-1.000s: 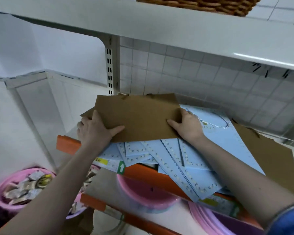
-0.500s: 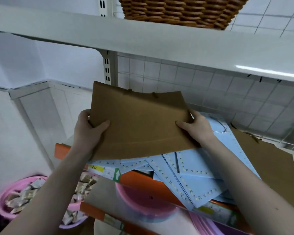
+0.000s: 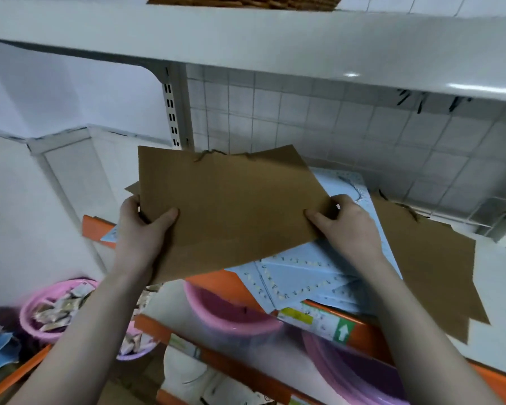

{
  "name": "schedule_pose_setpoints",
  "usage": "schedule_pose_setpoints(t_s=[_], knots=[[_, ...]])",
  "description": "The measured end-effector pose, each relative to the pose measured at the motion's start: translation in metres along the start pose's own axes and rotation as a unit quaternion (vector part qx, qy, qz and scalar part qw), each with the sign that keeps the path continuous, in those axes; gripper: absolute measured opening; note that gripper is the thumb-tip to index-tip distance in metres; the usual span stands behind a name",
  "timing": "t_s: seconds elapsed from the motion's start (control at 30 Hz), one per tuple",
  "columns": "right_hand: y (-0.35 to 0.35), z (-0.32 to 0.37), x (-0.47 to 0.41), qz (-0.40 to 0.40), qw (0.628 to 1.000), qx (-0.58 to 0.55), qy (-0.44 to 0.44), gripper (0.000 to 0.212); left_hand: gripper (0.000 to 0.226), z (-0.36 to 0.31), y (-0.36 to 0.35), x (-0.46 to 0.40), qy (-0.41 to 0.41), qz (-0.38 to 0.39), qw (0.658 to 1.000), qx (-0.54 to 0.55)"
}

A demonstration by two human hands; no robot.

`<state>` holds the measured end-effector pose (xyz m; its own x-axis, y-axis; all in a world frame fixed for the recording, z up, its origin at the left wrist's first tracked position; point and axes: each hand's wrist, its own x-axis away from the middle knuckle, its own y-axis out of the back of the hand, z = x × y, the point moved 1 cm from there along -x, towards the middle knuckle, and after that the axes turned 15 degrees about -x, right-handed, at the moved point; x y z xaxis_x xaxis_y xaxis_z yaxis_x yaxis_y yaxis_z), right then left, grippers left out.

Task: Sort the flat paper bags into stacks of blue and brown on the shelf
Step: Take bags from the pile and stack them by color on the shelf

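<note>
Left hand and right hand grip a brown bag, fingers curled round its edges; blue bags lie beneath.

A wicker basket sits on the white upper shelf board at the far top. Behind, a grey slotted upright stands beside a white tiled wall. Lower down, near left, a pink basin holds small wrapped packets. Another pink basin sits below centre, and a purple basin lies near right. A white label with a green arrow hangs on the orange edge.
</note>
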<state>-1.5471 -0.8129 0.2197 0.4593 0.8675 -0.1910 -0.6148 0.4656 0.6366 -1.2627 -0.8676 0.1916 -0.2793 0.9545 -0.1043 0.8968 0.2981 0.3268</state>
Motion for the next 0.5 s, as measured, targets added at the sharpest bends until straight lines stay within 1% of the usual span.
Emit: schedule_pose_setpoints(t_s=[0.1,0.23,0.33,0.5], knots=[[0.010,-0.002,0.016,0.002,1.000,-0.024,-0.019,0.053,0.040,-0.001,0.010,0.023,0.000,0.007,1.000,-0.012],[0.024,0.002,0.052,-0.014,1.000,-0.025,-0.013,0.051,0.043,-0.008,0.035,0.057,-0.031,-0.009,0.999,-0.031],[0.029,0.007,0.097,-0.043,0.999,-0.016,0.007,0.053,0.048,-0.004,0.058,0.086,-0.046,-0.009,0.997,-0.056],[0.045,0.004,0.188,-0.080,0.997,-0.001,0.019,0.058,0.056,0.012,0.086,0.152,-0.087,-0.021,0.986,-0.140]])
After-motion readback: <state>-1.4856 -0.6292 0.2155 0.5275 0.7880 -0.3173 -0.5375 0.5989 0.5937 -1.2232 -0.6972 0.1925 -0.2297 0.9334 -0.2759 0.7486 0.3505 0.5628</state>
